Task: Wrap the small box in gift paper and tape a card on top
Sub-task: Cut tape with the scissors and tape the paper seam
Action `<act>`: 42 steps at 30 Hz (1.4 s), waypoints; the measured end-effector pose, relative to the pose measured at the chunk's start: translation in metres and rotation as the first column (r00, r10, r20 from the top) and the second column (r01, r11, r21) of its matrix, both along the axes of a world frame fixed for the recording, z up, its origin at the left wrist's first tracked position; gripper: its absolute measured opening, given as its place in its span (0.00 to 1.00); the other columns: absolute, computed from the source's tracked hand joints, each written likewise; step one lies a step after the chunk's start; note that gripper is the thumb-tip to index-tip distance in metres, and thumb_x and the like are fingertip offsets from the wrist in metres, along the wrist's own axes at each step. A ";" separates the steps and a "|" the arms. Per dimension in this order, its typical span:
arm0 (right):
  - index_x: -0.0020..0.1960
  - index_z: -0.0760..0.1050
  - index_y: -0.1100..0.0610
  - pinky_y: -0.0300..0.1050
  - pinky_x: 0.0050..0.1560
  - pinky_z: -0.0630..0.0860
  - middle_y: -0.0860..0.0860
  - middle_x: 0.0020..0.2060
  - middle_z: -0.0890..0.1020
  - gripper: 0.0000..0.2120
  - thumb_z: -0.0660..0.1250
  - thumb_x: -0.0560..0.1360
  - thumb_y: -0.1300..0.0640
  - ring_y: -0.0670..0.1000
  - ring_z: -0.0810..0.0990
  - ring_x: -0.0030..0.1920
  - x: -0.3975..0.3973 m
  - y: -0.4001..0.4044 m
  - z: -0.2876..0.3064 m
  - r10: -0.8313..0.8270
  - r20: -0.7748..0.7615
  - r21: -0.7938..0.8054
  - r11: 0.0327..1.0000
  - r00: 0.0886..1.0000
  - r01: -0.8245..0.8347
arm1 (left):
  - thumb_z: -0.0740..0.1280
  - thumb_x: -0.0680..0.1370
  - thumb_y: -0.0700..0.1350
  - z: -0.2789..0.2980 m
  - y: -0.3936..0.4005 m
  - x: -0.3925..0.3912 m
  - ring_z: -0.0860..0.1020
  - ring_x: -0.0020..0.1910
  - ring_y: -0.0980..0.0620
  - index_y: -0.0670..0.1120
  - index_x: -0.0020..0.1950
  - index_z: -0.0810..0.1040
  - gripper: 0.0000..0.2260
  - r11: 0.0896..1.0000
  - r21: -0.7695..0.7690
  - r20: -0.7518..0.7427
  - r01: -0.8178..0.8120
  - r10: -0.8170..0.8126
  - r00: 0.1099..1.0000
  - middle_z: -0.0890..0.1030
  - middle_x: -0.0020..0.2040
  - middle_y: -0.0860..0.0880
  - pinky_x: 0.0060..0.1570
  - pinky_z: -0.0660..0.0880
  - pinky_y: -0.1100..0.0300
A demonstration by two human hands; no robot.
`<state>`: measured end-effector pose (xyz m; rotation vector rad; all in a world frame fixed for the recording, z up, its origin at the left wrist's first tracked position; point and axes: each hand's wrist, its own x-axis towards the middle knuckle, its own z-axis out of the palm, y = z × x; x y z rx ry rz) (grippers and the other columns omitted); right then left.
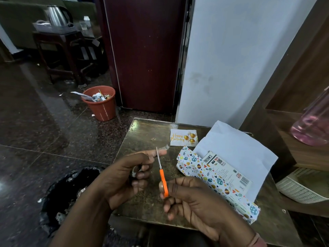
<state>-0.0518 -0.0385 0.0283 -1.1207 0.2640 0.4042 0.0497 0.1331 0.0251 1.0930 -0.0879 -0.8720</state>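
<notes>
My left hand [122,177] grips a roll of clear tape [135,171], and a strip of tape [162,148] sticks out past its forefinger. My right hand [194,198] holds orange-handled scissors [163,181], whose blade [158,157] points up against the strip. The small box [229,172] lies on patterned gift paper [195,166] at the right of the table; one white flap of the paper [236,150] stands up behind it. A "Happy Birthday" card [183,137] lies flat at the table's far side.
The small brown table [142,136] stands on a dark stone floor. An orange waste bin [101,104] sits beyond it, a black-lined bin [67,189] at my left. A wooden shelf [302,122] with a pink bottle [313,125] and a white basket [300,186] is at the right.
</notes>
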 end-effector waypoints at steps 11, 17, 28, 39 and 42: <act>0.42 0.83 0.64 0.43 0.27 0.78 0.61 0.38 0.79 0.03 0.73 0.73 0.63 0.53 0.79 0.30 -0.001 -0.004 0.001 0.029 -0.003 -0.074 0.997 1.000 -0.029 | 0.68 0.71 0.39 0.001 -0.001 0.000 0.60 0.28 0.59 0.43 0.64 0.84 0.21 0.998 0.001 0.006 -0.069 0.069 0.998 0.65 0.34 0.51 0.25 0.53 0.65; 0.47 0.81 0.56 0.41 0.36 0.76 0.55 0.33 0.84 0.07 0.68 0.81 0.54 0.52 0.82 0.30 -0.001 -0.004 -0.007 0.023 -0.023 -0.542 0.840 0.999 -0.032 | 0.63 0.76 0.38 0.003 0.000 0.000 0.60 0.28 0.58 0.44 0.65 0.83 0.19 0.989 -0.020 0.027 -0.147 0.148 0.989 0.65 0.34 0.51 0.27 0.52 0.63; 0.47 0.78 0.53 0.44 0.40 0.77 0.45 0.36 0.82 0.06 0.65 0.79 0.52 0.44 0.79 0.36 0.000 0.002 -0.006 0.120 0.182 -0.962 0.226 0.976 0.151 | 0.67 0.73 0.40 0.004 -0.007 -0.009 0.61 0.28 0.58 0.45 0.66 0.83 0.21 0.997 0.032 0.130 0.064 -0.067 0.989 0.65 0.33 0.51 0.26 0.55 0.64; 0.49 0.76 0.47 0.50 0.35 0.78 0.49 0.32 0.83 0.07 0.66 0.80 0.45 0.48 0.81 0.29 0.004 0.002 0.001 -0.226 0.423 -0.759 0.441 0.878 0.479 | 0.69 0.73 0.42 0.004 -0.005 -0.011 0.60 0.30 0.57 0.47 0.66 0.83 0.21 0.985 0.121 0.193 0.123 -0.145 0.970 0.66 0.33 0.51 0.30 0.54 0.61; 0.49 0.80 0.50 0.48 0.26 0.76 0.52 0.31 0.82 0.03 0.68 0.81 0.52 0.54 0.78 0.22 0.006 -0.001 0.006 -0.334 0.339 -0.589 0.653 0.880 0.475 | 0.70 0.72 0.42 0.004 -0.007 -0.013 0.61 0.30 0.57 0.46 0.65 0.83 0.21 0.980 0.125 0.192 0.153 -0.175 0.966 0.66 0.35 0.50 0.30 0.53 0.60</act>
